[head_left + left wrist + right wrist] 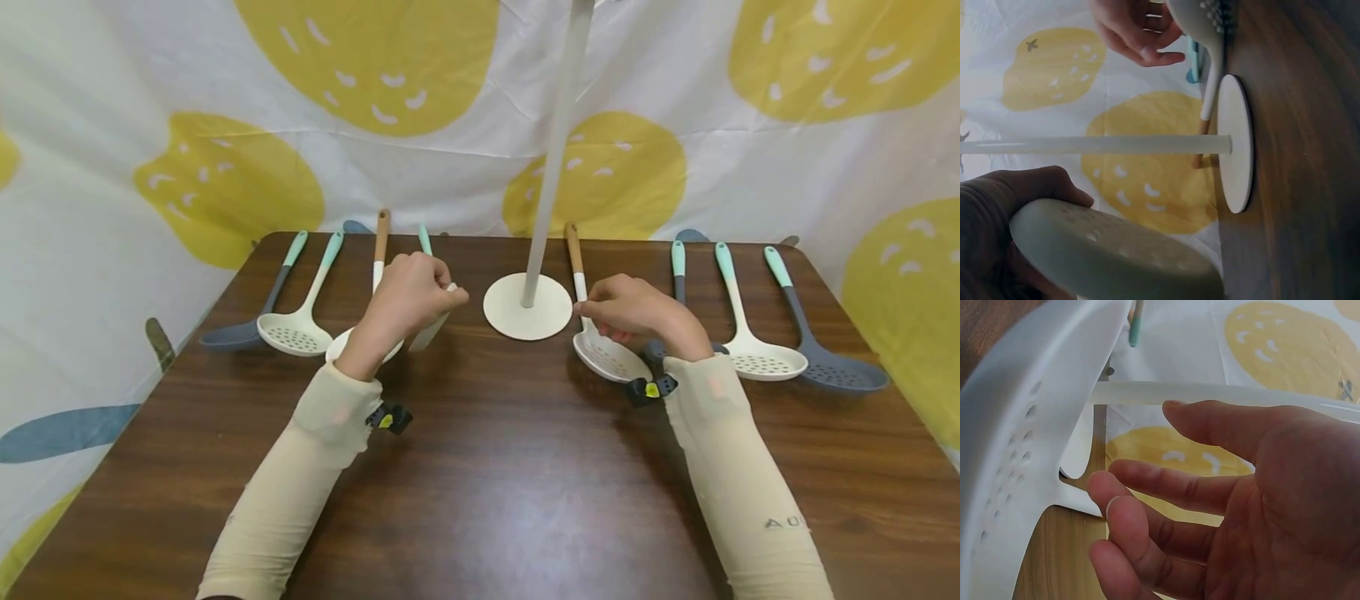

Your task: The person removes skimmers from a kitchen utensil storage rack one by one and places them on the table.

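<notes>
My left hand (408, 296) pinches a pale slotted spoon (433, 327) by its head, tilted and nearly edge-on in the head view. Close up in the left wrist view, that perforated head (1116, 250) hides most of the fingers, with the thumb along its upper edge. A mint handle (425, 239) shows behind this hand. My right hand (637, 310) hovers over a white slotted spoon (611, 358) with a brown handle. In the right wrist view its fingers (1166, 531) bend loosely, thumb apart, nothing between them. A white stand (527, 308) rises between the hands.
Left of my left hand lie a brown-handled white slotted spoon (381, 237), a white one (296, 335) and a dark one (236, 335). To the right lie a white slotted spoon (765, 358) and dark ones, one (843, 372) outermost. A lemon-print cloth (420, 167) hangs behind the table (510, 475).
</notes>
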{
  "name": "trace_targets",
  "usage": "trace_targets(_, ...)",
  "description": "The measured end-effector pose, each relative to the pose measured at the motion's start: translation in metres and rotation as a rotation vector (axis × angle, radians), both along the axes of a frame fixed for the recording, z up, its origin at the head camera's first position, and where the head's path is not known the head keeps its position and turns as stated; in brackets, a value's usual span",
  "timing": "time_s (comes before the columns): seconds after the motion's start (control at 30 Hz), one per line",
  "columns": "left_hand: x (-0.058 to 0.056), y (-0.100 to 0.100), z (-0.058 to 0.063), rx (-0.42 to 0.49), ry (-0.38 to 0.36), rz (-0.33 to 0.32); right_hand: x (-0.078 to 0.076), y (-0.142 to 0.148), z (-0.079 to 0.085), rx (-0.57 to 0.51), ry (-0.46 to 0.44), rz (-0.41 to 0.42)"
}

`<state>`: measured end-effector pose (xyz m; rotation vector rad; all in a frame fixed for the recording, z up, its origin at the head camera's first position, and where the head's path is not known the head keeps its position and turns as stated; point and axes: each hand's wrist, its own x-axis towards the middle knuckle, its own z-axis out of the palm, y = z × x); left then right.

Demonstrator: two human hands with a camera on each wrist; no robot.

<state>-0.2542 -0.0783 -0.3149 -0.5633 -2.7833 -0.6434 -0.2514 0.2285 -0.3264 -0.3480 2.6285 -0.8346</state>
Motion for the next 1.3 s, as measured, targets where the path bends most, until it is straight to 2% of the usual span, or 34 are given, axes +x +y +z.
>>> trace_targets(0.13, -0.002, 0.005, -0.007, -0.067, 0.001, 0.025, -0.001, -0.001, 0.001, 0.004, 0.003, 0.002)
trace_targets(0.27, -0.004, 0.009, -0.016, -0.109, -0.027, 0.030, -0.002, -0.001, -0.001, 0.011, -0.001, 0.003)
trace_targets(0.63, -0.011, 0.013, -0.036, -0.230, -0.033, 0.028, -0.001, -0.001, -0.004, -0.001, -0.019, -0.001)
trace_targets(0.8, -0.015, 0.016, -0.044, -0.275, -0.025, 0.002, -0.002, -0.001, -0.004, -0.003, -0.017, 0.007)
trace_targets(0.97, -0.016, 0.018, -0.048, -0.298, -0.026, 0.000, -0.003, -0.003, -0.003, 0.007, -0.020, 0.018)
trace_targets(1.13, -0.013, 0.020, -0.047, -0.282, -0.104, 0.000, -0.003, -0.004, -0.004, 0.016, -0.026, 0.011)
trace_targets(1.3, -0.012, 0.022, -0.047, -0.265, -0.182, -0.039, -0.003, -0.004, -0.005, 0.027, -0.018, 0.009)
